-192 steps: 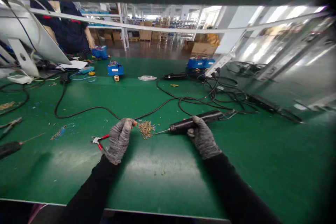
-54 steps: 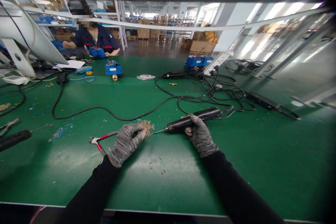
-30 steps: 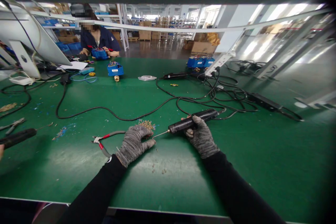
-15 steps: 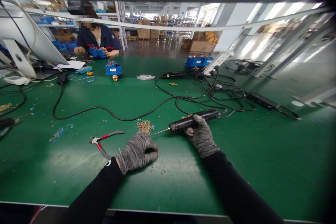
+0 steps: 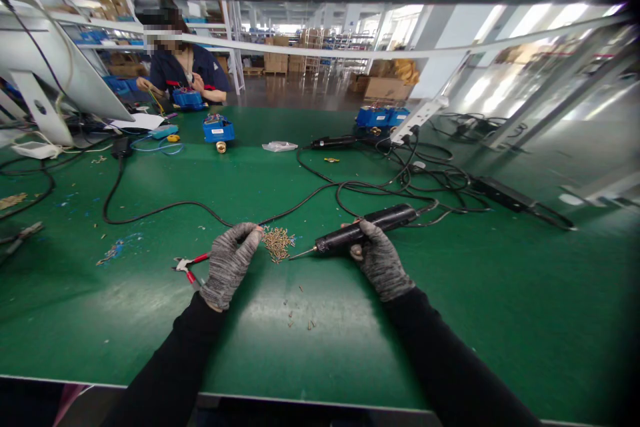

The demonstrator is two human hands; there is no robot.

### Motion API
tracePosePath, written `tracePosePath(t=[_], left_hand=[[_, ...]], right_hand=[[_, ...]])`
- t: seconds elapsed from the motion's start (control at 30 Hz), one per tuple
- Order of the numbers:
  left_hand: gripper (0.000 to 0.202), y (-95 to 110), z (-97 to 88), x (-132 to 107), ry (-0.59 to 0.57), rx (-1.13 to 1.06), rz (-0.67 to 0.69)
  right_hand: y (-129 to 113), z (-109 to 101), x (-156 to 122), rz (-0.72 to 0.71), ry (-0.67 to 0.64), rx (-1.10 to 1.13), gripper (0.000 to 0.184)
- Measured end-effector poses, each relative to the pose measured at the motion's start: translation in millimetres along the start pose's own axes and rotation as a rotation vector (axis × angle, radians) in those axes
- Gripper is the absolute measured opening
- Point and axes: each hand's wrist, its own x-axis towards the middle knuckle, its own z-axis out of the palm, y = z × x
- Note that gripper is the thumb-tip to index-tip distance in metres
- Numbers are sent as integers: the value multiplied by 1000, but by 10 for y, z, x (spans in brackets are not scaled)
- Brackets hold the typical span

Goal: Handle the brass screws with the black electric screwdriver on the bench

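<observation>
My right hand (image 5: 381, 262), in a grey knit glove, is wrapped round a black electric screwdriver (image 5: 367, 229) whose thin bit points left at a small pile of brass screws (image 5: 278, 241) on the green mat. My left hand (image 5: 229, 263), also gloved, reaches forward with its fingertips pinched together at the left edge of that pile; what they pinch is too small to see. Red-handled pliers (image 5: 189, 265) lie just left of my left hand, partly hidden behind it. A few loose screws (image 5: 299, 315) are scattered nearer to me.
Black cables (image 5: 380, 188) loop across the mat behind the screwdriver to a power strip (image 5: 419, 119). Blue devices (image 5: 219, 129) and another pair (image 5: 383, 117) sit farther back. A person (image 5: 183, 73) works across the table at the back left, near a monitor (image 5: 55, 73).
My left hand, curled over the mat close to me half a second ago, has moved forward and left to the screw pile. My right hand and the screwdriver have barely shifted.
</observation>
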Motion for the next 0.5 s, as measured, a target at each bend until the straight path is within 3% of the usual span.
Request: tracePosePath(t=[0.5], left_hand=[[20, 1, -11, 32, 80, 44, 110]], right_hand=[[126, -66, 132, -10, -100, 8, 24]])
